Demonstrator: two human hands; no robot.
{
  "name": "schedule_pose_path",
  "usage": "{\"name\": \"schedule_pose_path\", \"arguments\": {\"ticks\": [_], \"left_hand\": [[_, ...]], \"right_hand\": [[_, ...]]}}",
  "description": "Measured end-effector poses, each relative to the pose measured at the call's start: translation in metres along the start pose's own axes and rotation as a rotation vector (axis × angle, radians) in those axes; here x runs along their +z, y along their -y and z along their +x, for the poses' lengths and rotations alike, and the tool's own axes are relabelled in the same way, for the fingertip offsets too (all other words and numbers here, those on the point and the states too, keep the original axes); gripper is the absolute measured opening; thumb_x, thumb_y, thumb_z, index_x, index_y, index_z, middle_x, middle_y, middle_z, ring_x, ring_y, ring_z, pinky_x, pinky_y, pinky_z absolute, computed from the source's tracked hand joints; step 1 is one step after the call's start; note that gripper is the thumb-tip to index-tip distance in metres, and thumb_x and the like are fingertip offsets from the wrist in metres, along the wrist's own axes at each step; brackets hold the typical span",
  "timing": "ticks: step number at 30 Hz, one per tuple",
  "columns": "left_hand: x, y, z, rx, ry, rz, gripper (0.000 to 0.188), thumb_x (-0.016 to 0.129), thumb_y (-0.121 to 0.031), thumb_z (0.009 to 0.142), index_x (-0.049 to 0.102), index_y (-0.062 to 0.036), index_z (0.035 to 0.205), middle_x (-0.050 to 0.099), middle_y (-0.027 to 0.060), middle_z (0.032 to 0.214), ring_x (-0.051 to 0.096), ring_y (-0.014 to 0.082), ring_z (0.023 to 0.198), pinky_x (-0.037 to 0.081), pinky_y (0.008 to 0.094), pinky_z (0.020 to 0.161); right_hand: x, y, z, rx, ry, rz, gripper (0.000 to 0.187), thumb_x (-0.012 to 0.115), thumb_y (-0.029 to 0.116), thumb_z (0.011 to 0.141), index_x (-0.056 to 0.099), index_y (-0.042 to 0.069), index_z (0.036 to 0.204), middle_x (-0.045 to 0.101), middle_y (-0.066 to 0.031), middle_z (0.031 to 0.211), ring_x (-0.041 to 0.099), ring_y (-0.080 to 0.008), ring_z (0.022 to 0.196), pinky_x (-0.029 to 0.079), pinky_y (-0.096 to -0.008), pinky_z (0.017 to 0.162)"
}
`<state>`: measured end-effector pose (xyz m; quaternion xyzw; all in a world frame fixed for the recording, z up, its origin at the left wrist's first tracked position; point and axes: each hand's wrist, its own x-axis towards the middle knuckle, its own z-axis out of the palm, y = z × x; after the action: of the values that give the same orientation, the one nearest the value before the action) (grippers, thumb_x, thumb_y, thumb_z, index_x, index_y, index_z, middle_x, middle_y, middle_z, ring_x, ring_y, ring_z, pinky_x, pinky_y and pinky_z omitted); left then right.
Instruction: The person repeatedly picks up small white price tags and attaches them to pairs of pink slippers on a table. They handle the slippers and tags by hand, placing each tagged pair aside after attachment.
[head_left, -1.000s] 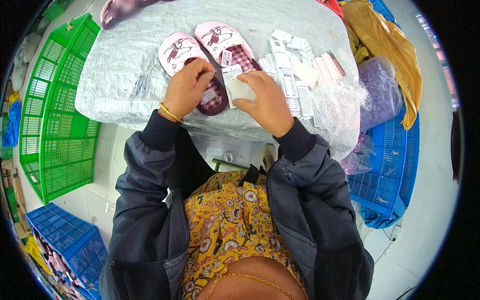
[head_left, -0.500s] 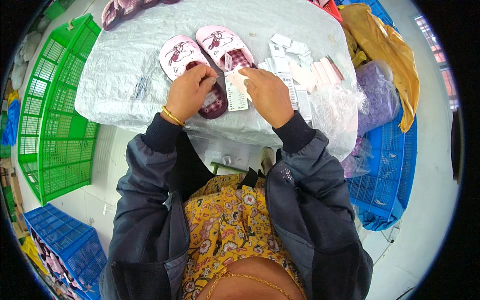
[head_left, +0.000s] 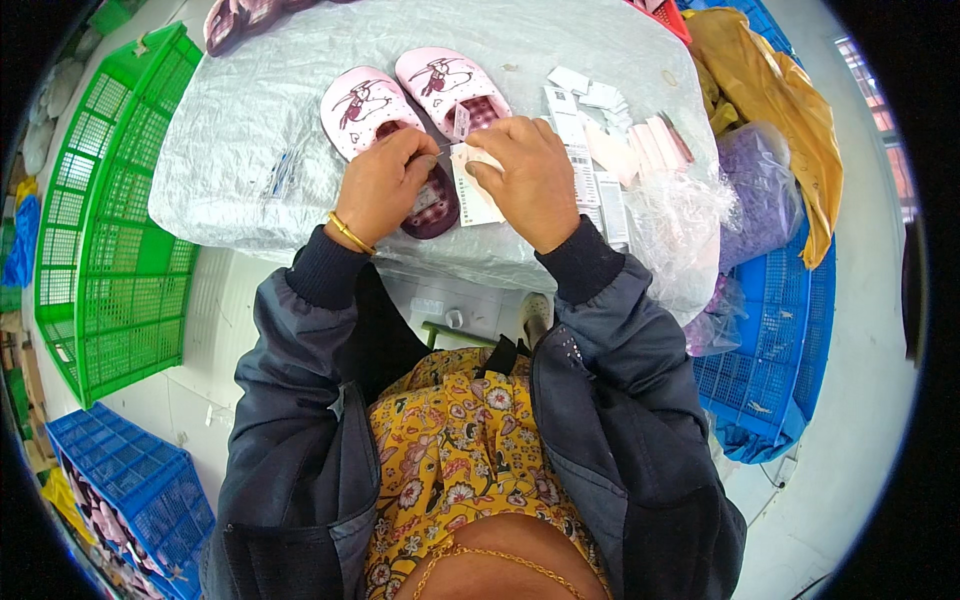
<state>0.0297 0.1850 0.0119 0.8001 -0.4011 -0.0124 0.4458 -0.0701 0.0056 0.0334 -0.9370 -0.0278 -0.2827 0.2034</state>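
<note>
- Over the near edge of the right slipper (head_left: 445,72), just right of the left slipper's dark heel: a printed paper tag (head_left: 478,208), with a cream piece (head_left: 482,160) overlapping its upper part.
- Long axis of the tag roughly from far to near, near end leaning a little rightward.
- Nearer by far, and touching: the right hand (head_left: 530,175), with thumb and forefinger pinched on the tag's upper part from the right.
- Just left of the tag's top, across a narrow gap: the left hand (head_left: 380,185), above the left slipper (head_left: 362,105), with fingers drawn narrow, tips together; impossible to tell whether around a fine thread.
- Beyond the tag's top, at the right slipper's opening: a small label (head_left: 461,122).
- Both slippers pink, side by side, toes pointing away, on the silvery covered counter (head_left: 250,120).
- To the right of the right hand: loose white tags (head_left: 570,125), pink cards (head_left: 660,145), then crumpled clear plastic (head_left: 680,215).
- Past the counter's right side: a purple bag (head_left: 760,185) and blue crates (head_left: 765,370); past the left side: a green crate (head_left: 115,250).
</note>
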Motion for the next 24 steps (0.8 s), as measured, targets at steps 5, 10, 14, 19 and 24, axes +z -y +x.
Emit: {"name": "schedule_pose_path", "arguments": {"ticks": [5, 10, 14, 19, 24], "left_hand": [[0.0, 0.0, 0.0, -0.003, 0.001, -0.007, 0.011, 0.061, -0.013, 0.09, 0.063, -0.0055, 0.097, 0.067, 0.0117, 0.089, 0.065, 0.0337, 0.083, 0.051, 0.04, 0.071], [0.0, -0.001, 0.0, -0.012, 0.005, 0.011, 0.011, 0.062, -0.014, 0.09, 0.064, -0.0059, 0.098, 0.067, 0.0115, 0.09, 0.065, 0.0334, 0.084, 0.051, 0.04, 0.071], [0.0, 0.0, 0.0, -0.014, 0.015, -0.001, 0.013, 0.062, -0.012, 0.091, 0.064, -0.0049, 0.1, 0.067, 0.0113, 0.091, 0.065, 0.0305, 0.083, 0.051, 0.0363, 0.072], [0.004, -0.002, 0.002, -0.046, 0.025, -0.049, 0.014, 0.062, -0.012, 0.091, 0.064, -0.0045, 0.103, 0.067, 0.0098, 0.09, 0.065, 0.0265, 0.081, 0.05, 0.0332, 0.072], [0.006, -0.006, 0.003, -0.083, 0.029, -0.043, 0.014, 0.062, -0.012, 0.091, 0.065, -0.0047, 0.103, 0.067, 0.0094, 0.089, 0.064, 0.0245, 0.079, 0.05, 0.0323, 0.071]], "right_hand": [[0.0, 0.002, 0.002, -0.034, 0.002, -0.066, 0.021, 0.076, 0.02, 0.074, 0.071, 0.016, 0.093, 0.059, -0.0011, 0.087, 0.054, -0.0242, 0.09, 0.04, -0.0388, 0.079], [0.005, 0.003, 0.004, -0.066, -0.043, -0.068, 0.014, 0.076, 0.023, 0.074, 0.07, 0.017, 0.086, 0.059, 0.0015, 0.086, 0.054, -0.0222, 0.088, 0.039, -0.0379, 0.077], [0.014, -0.001, 0.003, -0.073, -0.05, -0.095, 0.01, 0.074, 0.021, 0.075, 0.069, 0.018, 0.083, 0.058, 0.0028, 0.082, 0.055, -0.0212, 0.085, 0.039, -0.0379, 0.077], [0.02, -0.002, 0.0, -0.042, -0.099, -0.016, 0.009, 0.074, 0.017, 0.076, 0.07, 0.018, 0.084, 0.059, 0.0028, 0.081, 0.056, -0.0211, 0.084, 0.039, -0.0368, 0.076], [0.024, -0.004, -0.003, 0.021, -0.098, 0.054, 0.01, 0.074, 0.017, 0.076, 0.071, 0.017, 0.086, 0.061, 0.0021, 0.081, 0.057, -0.0216, 0.084, 0.039, -0.0368, 0.075]]}}
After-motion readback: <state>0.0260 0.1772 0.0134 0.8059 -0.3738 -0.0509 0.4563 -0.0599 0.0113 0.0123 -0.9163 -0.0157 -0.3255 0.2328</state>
